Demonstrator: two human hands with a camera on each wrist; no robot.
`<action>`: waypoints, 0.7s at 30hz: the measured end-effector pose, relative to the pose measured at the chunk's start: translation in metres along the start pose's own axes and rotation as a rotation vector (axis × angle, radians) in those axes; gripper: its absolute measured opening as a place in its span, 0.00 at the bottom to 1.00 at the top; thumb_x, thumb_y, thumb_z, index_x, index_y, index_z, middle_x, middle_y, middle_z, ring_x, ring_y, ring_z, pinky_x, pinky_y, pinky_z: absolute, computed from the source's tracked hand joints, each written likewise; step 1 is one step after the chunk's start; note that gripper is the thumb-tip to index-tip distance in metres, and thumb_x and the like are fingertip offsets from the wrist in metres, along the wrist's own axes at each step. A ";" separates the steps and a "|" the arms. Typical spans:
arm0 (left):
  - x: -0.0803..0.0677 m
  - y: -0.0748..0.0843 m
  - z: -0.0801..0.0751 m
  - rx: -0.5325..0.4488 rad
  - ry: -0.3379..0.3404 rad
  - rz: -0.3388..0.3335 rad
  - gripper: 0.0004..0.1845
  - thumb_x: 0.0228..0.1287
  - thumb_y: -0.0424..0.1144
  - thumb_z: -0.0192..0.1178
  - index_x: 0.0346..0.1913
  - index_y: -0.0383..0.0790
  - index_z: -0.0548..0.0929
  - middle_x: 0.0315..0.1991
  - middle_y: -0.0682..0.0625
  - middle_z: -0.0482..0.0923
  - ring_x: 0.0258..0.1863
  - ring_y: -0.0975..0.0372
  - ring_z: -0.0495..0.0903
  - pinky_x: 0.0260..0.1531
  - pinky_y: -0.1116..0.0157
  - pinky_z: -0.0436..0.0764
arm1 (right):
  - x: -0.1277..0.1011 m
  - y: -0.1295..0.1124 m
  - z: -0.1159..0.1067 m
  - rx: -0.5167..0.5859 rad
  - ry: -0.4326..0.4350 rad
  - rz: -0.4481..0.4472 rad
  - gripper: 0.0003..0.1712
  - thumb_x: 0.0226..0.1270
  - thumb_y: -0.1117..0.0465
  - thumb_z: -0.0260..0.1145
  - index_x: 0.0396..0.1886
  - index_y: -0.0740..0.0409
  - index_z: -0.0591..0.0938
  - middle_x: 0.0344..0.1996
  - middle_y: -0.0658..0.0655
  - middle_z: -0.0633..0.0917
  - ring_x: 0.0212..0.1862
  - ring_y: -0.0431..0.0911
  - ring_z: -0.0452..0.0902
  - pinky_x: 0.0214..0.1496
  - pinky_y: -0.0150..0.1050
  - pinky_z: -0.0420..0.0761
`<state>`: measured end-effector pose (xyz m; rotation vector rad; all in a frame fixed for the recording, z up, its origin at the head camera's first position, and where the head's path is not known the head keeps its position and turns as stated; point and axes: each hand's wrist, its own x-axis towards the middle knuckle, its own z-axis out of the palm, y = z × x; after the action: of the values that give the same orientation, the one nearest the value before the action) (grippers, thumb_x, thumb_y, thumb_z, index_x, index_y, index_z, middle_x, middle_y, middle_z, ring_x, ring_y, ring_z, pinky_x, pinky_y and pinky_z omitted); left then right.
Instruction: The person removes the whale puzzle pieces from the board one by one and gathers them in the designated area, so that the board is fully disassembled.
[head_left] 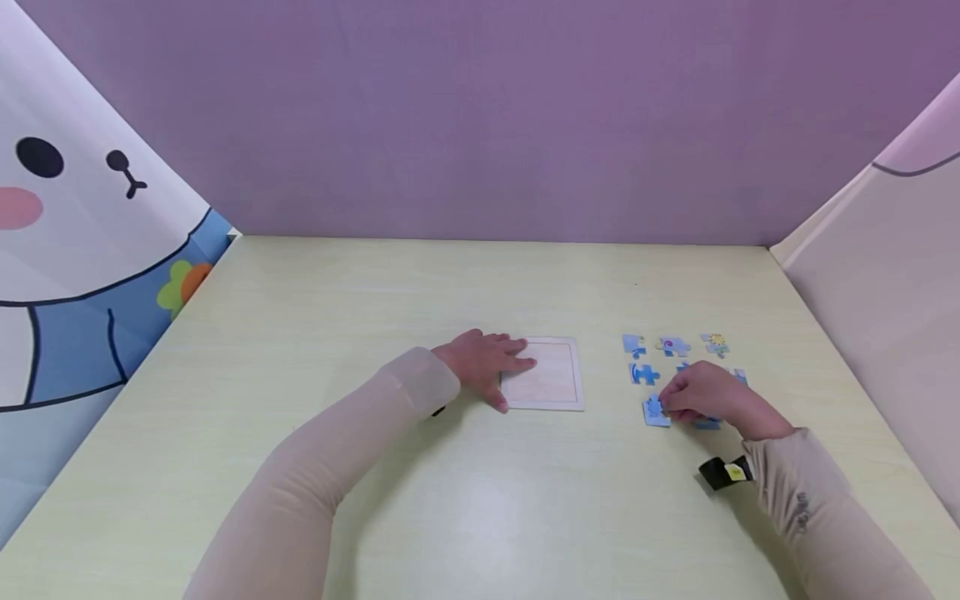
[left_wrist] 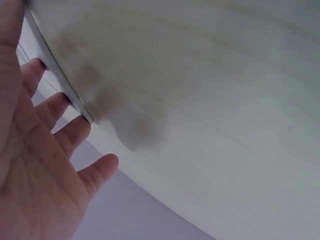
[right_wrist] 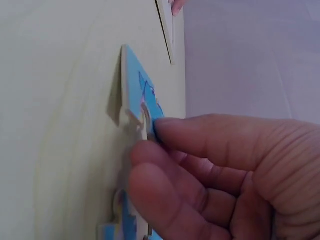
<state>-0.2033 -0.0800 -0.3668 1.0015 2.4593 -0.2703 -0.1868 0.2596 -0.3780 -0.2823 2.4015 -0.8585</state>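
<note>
My R hand (head_left: 708, 398) fingertips pinch blue puzzle piece (head_left: 656, 411) at its edge, on table (head_left: 450, 517). L hand (head_left: 487, 362) flat, fingers straight, on puzzle tray (head_left: 558, 375).

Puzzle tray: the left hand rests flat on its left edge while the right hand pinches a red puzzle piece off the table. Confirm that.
Not quite. The puzzle piece is blue, not red; the right wrist view shows it clearly. The rest holds: the left hand rests flat on the puzzle tray, and the right hand pinches the piece.
</note>
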 end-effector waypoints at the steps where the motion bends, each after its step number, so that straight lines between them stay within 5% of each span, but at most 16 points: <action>1: 0.000 0.001 0.000 0.006 -0.003 -0.004 0.45 0.59 0.64 0.59 0.76 0.56 0.53 0.76 0.50 0.45 0.74 0.52 0.49 0.66 0.53 0.59 | 0.000 0.000 0.000 -0.004 0.000 0.003 0.10 0.62 0.66 0.63 0.35 0.70 0.85 0.21 0.51 0.82 0.26 0.44 0.78 0.31 0.39 0.79; 12: 0.000 0.004 -0.001 0.051 -0.017 -0.021 0.44 0.61 0.64 0.57 0.76 0.54 0.55 0.76 0.51 0.48 0.73 0.56 0.51 0.68 0.52 0.55 | 0.000 -0.013 -0.010 -0.129 0.077 -0.044 0.20 0.65 0.60 0.62 0.49 0.73 0.80 0.24 0.51 0.82 0.29 0.44 0.77 0.38 0.44 0.76; 21: -0.024 -0.021 -0.004 -0.050 0.125 -0.017 0.40 0.63 0.63 0.55 0.74 0.50 0.59 0.75 0.46 0.50 0.73 0.51 0.52 0.67 0.48 0.56 | -0.007 -0.012 -0.024 -0.189 0.362 -0.136 0.24 0.71 0.56 0.58 0.55 0.73 0.76 0.43 0.71 0.82 0.44 0.63 0.78 0.40 0.55 0.77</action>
<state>-0.2042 -0.1079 -0.3518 1.0040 2.5749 -0.1545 -0.1950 0.2656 -0.3523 -0.3966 2.8355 -0.7970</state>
